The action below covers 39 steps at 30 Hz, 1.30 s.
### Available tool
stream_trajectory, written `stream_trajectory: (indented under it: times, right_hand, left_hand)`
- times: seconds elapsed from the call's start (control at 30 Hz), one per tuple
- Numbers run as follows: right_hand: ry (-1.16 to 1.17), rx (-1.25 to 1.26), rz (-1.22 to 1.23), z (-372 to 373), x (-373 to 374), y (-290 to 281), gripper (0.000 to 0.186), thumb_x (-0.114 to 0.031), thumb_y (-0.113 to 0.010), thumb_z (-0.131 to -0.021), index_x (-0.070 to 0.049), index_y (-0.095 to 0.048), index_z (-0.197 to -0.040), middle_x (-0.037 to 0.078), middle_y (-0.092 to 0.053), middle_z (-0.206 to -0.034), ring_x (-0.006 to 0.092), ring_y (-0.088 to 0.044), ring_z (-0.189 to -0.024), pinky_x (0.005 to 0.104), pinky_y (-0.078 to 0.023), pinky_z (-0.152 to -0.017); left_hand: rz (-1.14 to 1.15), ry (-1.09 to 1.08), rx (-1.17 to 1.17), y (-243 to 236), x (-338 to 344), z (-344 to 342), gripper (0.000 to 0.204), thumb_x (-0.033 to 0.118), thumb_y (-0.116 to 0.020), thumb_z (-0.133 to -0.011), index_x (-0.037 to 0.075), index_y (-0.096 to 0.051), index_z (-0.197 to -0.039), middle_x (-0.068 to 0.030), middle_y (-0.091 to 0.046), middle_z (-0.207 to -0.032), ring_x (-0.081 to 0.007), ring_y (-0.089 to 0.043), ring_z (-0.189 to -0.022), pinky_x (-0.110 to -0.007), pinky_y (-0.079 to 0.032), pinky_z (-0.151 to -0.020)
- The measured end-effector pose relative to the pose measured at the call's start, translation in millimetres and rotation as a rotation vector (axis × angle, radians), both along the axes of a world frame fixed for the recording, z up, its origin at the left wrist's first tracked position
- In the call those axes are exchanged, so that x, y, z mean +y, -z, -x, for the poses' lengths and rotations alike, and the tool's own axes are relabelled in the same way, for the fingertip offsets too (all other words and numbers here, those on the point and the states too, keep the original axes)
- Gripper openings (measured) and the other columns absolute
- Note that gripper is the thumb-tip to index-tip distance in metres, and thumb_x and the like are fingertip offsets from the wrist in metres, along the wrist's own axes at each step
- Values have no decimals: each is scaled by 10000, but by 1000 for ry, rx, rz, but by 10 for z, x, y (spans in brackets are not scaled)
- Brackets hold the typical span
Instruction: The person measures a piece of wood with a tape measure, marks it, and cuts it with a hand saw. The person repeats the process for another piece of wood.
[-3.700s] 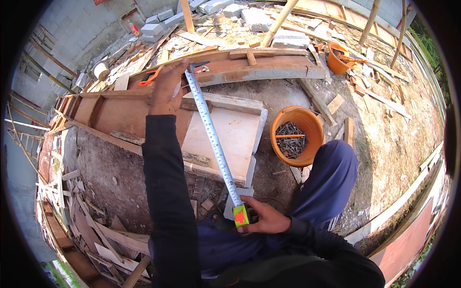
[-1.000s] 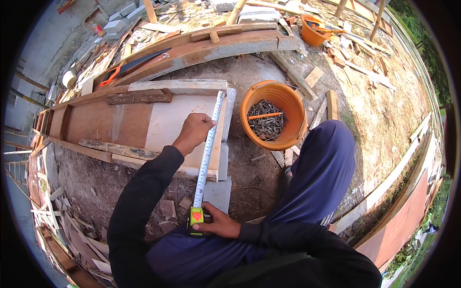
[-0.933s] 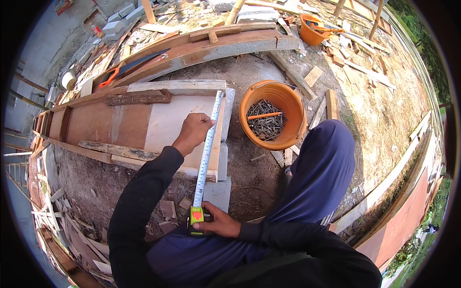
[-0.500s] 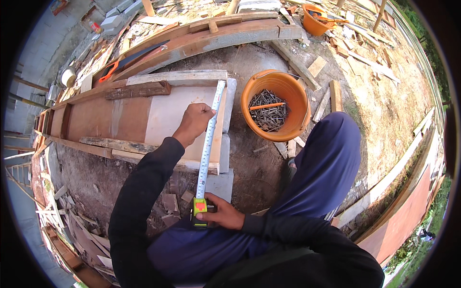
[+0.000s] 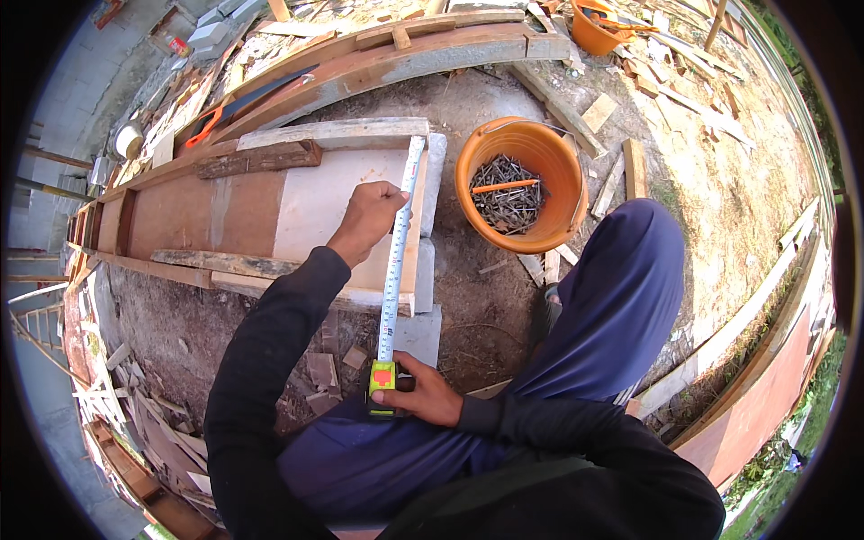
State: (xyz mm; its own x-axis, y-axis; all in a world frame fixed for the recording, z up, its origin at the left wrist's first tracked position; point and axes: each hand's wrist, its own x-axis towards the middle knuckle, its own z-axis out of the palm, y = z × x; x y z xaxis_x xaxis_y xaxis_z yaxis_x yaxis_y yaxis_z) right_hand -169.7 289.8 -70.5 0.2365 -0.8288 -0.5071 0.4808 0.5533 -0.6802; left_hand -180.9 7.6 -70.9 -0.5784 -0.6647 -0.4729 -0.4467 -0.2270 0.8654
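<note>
My right hand [image 5: 421,391] is closed round the yellow-green and black case of a tape measure [image 5: 382,382], just above my thigh. From it the white blade runs out across the near end of a long wooden form [image 5: 342,183], its tip close to the far side board [image 5: 333,133]. Partway along the blade, my left hand [image 5: 367,220] pinches its edge between thumb and fingers. The form has a flat panel bottom with boards along its sides, and grey blocks [image 5: 427,263] lie against its end.
An orange bucket [image 5: 567,193] holding many nails and an orange pencil [image 5: 504,187] stands right of the form. Beyond lie a handsaw [image 5: 205,124] on another timber form [image 5: 396,72], and a second orange bucket [image 5: 594,36]. Wood scraps litter the ground.
The view has shifted slightly, moving the scene a little up and right. Both hands keep their grip on the tape measure, whose blade stays stretched over the form.
</note>
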Motion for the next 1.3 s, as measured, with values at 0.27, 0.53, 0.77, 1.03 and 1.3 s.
stream_trajectory:
  times: [0.27,0.53,0.77,1.03,1.3]
  right_hand:
    - [45,23,-14,-29,50,16,662,-227,-795,-945,-26,-451,-1473,75,-642,-1209,136,-668,-1029,278,-584,-772]
    - [35,4,-38,-68,64,87,662,-212,-789,-951,-39,-437,-1485,69,-663,-1206,127,-679,-997,276,-583,-754]
    - [57,83,23,-102,98,191,668,-219,-791,-949,-38,-436,-1485,69,-671,-1191,127,-680,-1001,264,-570,-722]
    - [28,133,27,-56,61,92,656,-246,-792,-947,-44,-452,-1470,67,-670,-1159,115,-674,-964,262,-566,-713]
    - [103,115,75,-88,66,122,689,-321,-819,-917,-18,-486,-1439,109,-692,-1130,129,-682,-946,288,-567,-776]
  left_hand:
    - [-16,-4,-6,-24,27,13,218,198,-641,-1030,-17,-650,-995,-95,-697,-845,-157,-675,-711,-304,-528,-658]
    - [-28,-54,28,-12,36,0,217,150,-644,-1013,-54,-669,-943,-117,-710,-816,-157,-669,-680,-312,-538,-636]
    - [-25,-45,19,-41,52,39,223,156,-647,-1013,-55,-667,-944,-110,-703,-815,-160,-669,-679,-317,-542,-641]
    - [-33,-11,6,-22,33,8,212,198,-640,-1029,-9,-649,-984,-92,-691,-850,-164,-676,-717,-309,-535,-665]
    - [-46,1,13,-25,23,4,213,192,-626,-1035,-14,-642,-980,-91,-680,-842,-167,-669,-711,-315,-539,-674]
